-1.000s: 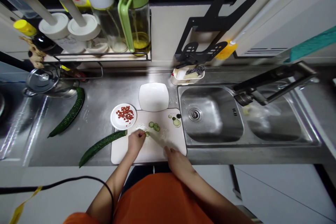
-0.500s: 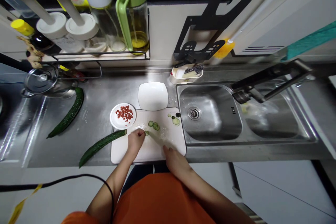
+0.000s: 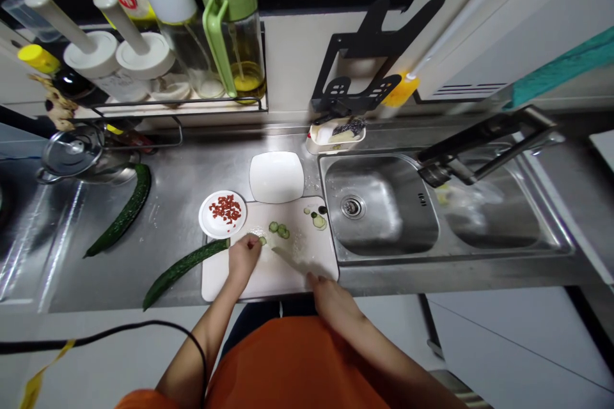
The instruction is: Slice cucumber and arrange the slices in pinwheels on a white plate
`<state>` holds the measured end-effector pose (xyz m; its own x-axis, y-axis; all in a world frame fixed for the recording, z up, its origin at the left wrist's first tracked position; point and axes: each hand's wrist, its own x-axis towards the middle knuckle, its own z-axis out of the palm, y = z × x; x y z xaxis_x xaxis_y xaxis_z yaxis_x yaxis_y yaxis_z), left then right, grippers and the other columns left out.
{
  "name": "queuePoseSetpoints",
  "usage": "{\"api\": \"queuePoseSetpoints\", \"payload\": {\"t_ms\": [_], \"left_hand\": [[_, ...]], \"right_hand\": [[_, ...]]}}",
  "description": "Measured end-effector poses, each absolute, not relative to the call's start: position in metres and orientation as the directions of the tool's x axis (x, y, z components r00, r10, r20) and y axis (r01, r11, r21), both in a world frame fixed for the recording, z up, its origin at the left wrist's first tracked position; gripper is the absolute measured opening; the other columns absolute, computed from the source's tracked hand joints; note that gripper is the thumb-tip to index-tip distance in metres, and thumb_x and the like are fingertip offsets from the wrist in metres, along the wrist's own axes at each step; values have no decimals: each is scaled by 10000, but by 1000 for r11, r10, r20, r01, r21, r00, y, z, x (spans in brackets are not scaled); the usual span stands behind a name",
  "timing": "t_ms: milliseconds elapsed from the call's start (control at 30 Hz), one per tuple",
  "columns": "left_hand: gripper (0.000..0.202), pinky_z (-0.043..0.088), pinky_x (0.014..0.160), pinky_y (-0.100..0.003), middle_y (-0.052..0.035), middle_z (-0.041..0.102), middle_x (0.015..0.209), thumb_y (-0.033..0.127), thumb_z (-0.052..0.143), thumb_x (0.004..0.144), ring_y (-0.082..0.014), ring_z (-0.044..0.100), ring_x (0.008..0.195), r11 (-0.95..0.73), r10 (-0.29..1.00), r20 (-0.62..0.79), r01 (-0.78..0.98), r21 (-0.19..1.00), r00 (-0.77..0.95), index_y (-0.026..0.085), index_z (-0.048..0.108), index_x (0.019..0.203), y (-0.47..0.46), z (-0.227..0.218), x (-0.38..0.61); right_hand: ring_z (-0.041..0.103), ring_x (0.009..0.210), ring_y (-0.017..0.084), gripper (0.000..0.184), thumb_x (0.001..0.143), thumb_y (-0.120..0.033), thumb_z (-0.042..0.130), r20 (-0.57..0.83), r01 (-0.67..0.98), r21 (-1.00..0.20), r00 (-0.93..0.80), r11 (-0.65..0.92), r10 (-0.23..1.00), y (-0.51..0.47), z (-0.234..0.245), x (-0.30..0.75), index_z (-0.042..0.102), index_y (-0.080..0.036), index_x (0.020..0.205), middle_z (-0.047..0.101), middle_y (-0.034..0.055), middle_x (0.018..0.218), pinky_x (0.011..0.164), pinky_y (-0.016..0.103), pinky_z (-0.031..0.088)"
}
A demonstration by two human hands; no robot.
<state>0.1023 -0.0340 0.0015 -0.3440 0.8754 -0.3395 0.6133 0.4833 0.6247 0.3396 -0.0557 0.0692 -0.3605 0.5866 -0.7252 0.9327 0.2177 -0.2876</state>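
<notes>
Evidently, work centres on the cutting board [image 3: 278, 283], set on the steel bench [image 3: 105, 275]. Over the board's left half, the left hand [image 3: 244, 257] has its grip pinched on a small cucumber piece [image 3: 262, 240], presumably to steady it. At the board's near right corner, the right hand [image 3: 332, 297] has its grip closed around a knife [image 3: 290, 259], handle hidden; the thin blade slants across the board toward the left hand, likely for control near the tip.

A long cucumber [image 3: 185, 271] has its cut end at the board's left edge and its body on the bench, probably for want of room. Green slices [image 3: 279, 230] lie mid-board; offcuts [image 3: 319, 222] sit at its far right corner, seemingly kept apart.

Materials noted: board pale, smooth, round-cornered, speckled with moisture; cucumber skin dark and bumpy. At the board's far left corner stands a round white plate [image 3: 204, 217] of chopped red bits [image 3: 225, 208]; at its far edge, a glossy squarish dish [image 3: 277, 177].
</notes>
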Motion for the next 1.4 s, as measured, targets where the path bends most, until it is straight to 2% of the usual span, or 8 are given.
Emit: {"api": "queuePoseSetpoints", "payload": {"t_ms": [133, 333, 500, 633, 800, 900, 1067, 1400], "left_hand": [[161, 362, 625, -223, 5, 651, 665, 271, 520, 803, -127, 566, 619, 446, 895, -253, 746, 495, -368, 215, 671, 806, -31, 6, 97], [254, 370, 652, -256, -68, 687, 851, 272, 476, 863, -173, 608, 723, 410, 910, -193, 868, 280, -368, 210, 659, 1028, -25, 3, 97], [285, 373, 611, -267, -98, 662, 951, 304, 444, 898, -187, 611, 730, 391, 915, -188, 901, 188, -358, 203, 637, 1082, -23, 2, 100], [277, 407, 645, -268, -99, 642, 1001, 288, 440, 905, -183, 611, 783, 329, 942, -157, 912, 243, -298, 203, 636, 1081, -19, 3, 101], [273, 453, 813, -258, -66, 624, 1056, 200, 488, 867, -169, 592, 933, 127, 991, -103, 849, 514, -86, 221, 624, 1103, -6, 1, 111], [255, 462, 838, -257, -52, 612, 1032, 187, 512, 850, -158, 575, 946, 5, 989, -118, 775, 631, 90, 226, 636, 1070, 4, -2, 120], [237, 451, 872, -307, -63, 594, 985, 153, 530, 819, -187, 534, 974, -83, 957, -166, 775, 627, 237, 204, 648, 1018, 18, -3, 131], [124, 436, 800, -307, -70, 545, 886, 115, 549, 753, -193, 507, 905, -95, 919, -272, 831, 548, 285, 174, 632, 824, 36, 7, 138]], "right_hand": [[647, 852, 234, 501, 739, 33, 342, -747, 939, -271, -345, 214, 568, -53, 72, 339, 525, -174, 1156, 652, 101, 962, 610, 266, 391], [641, 879, 231, 514, 761, 20, 339, -764, 946, -255, -323, 199, 558, -50, 75, 336, 511, -182, 1201, 646, 104, 994, 627, 263, 393], [641, 866, 220, 492, 763, 19, 342, -757, 942, -272, -334, 195, 561, -50, 74, 338, 520, -180, 1177, 651, 99, 979, 623, 257, 381], [644, 858, 218, 480, 758, 21, 339, -748, 939, -282, -343, 195, 569, -51, 71, 339, 525, -180, 1152, 653, 94, 967, 609, 255, 368], [644, 861, 229, 490, 761, 13, 336, -741, 940, -277, -340, 197, 580, -53, 67, 340, 517, -182, 1172, 646, 95, 969, 595, 259, 358], [643, 862, 229, 467, 779, -2, 330, -740, 939, -284, -342, 192, 579, -52, 67, 341, 519, -182, 1166, 647, 94, 960, 598, 260, 361], [639, 866, 221, 457, 802, -12, 308, -758, 945, -287, -326, 159, 565, -51, 68, 340, 514, -190, 1169, 644, 96, 995, 625, 264, 380], [636, 877, 231, 491, 794, 2, 303, -768, 946, -291, -320, 144, 554, -50, 69, 339, 500, -192, 1199, 638, 100, 999, 660, 282, 401]]}}
